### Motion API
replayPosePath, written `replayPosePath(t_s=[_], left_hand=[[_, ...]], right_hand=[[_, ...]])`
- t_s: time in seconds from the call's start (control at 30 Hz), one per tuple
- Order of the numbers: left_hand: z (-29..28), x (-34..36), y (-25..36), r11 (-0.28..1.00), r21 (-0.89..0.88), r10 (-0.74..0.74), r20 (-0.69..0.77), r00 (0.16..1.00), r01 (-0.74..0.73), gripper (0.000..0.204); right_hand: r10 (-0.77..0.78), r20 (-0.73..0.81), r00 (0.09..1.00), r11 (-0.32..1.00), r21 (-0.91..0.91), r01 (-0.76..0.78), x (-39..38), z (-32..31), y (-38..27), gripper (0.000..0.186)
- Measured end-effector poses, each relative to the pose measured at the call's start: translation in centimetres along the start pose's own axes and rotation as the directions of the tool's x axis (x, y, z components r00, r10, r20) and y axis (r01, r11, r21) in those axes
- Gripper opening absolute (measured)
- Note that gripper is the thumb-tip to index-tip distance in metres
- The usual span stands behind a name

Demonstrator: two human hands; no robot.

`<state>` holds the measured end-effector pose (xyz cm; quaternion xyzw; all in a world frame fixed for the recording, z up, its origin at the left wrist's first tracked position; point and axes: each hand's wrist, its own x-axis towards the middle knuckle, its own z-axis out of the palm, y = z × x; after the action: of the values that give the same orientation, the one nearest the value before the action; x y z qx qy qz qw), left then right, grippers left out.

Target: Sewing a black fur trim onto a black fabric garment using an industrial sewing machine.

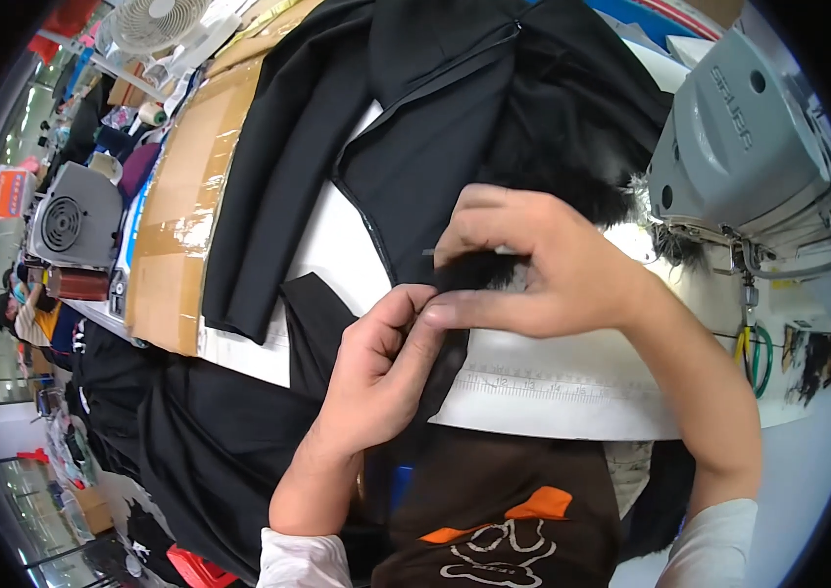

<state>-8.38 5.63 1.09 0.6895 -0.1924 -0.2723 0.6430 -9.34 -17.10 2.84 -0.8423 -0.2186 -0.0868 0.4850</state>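
Note:
My left hand point(386, 363) pinches dark fabric at the lower middle of a black garment point(435, 118), which is spread over the white worktop. My right hand point(543, 265) is curled just above, its thumb tip against my left fingers at the same fabric. A small grey metal tip point(428, 252) pokes out by my right index finger; I cannot make out what it is. Black fur point(597, 191) lies under the garment's right part. A white sewing machine table point(572, 402) with a printed ruler runs below my hands, and the fabric under my fingers is mostly hidden.
A grey sewing machine head point(734, 137) stands at right. A taped cardboard board point(171, 245) lies left, with a grey boxed appliance point(82, 211) and a fan point(156, 29) beyond. Dark clothing point(190, 431) hangs at lower left. Another person point(24, 309) is at the far left.

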Motion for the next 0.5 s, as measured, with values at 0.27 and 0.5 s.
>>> replayPosePath(t_s=[0.27,0.5], left_hand=[[0.3,-0.4,0.1,0.997,-0.049,-0.052,0.070,0.996,0.055,0.019],[0.5,-0.2,0.9,0.992,-0.032,-0.122,0.085,0.989,0.125,0.018]], right_hand=[[0.262,0.057,0.963,0.918,0.295,-0.267,-1.7,0.2,0.2,0.017],[0.220,0.052,0.974,0.923,0.312,-0.225,-2.1,0.0,1.2,0.016]])
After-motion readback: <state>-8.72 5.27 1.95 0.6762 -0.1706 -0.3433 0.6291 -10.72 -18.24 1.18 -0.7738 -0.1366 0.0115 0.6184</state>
